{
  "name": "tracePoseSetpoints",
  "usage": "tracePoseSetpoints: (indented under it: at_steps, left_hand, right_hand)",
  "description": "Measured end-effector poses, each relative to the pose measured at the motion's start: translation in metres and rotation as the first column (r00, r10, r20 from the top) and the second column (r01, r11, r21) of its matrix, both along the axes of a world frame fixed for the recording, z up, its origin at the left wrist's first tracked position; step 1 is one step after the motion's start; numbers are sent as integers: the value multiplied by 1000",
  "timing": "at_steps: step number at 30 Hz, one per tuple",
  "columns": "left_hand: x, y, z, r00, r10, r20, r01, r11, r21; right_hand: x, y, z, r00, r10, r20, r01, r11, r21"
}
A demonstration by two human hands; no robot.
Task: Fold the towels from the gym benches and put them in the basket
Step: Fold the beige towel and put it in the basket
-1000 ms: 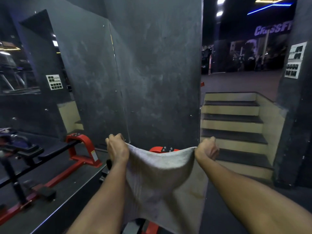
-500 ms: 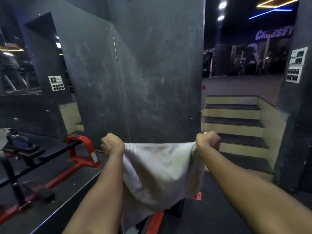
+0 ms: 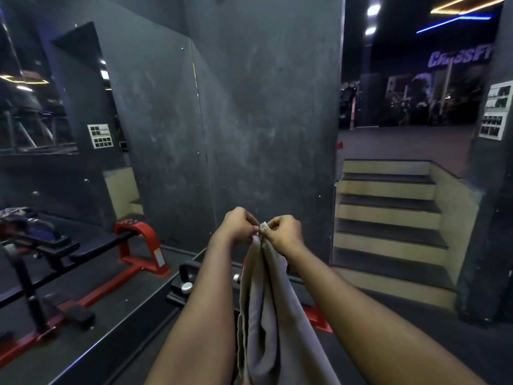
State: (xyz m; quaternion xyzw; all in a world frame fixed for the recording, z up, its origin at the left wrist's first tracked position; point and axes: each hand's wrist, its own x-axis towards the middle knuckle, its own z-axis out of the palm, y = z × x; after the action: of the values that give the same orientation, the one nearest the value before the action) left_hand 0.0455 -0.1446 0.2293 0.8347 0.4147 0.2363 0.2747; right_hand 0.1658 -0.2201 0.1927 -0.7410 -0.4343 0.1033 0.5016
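Dim, soft focus, warped edges.

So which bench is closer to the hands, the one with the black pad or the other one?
The other one: the red-framed bench directly below the hands, mostly hidden by the towel. The black-padded bench stands off left.

Two bare forearms reach into view from the bottom edge, with no sleeve showing on either (the upper arms lie outside the picture). The bare left hand [image 3: 238,227] and bare right hand [image 3: 283,231] wear no gloves.
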Motion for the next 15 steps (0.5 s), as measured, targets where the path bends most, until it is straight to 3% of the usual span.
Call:
tracePoseSetpoints:
  at_steps: [4,9,15]
  left_hand:
    - [-3,1,3,999,-32,-5,31,996,-84]
    - [-7,-1,11,998,-1,-65,1,1000,2]
    - [-11,-6,3,959,-29,283,109,955,-275]
  right_hand:
    - [-3,-5,3,992,114,46,-114,993,-18]
    - [-4,-7,1,967,229,113,-227,973,-28]
    - [11,-8,0,959,221,175,-237,968,78]
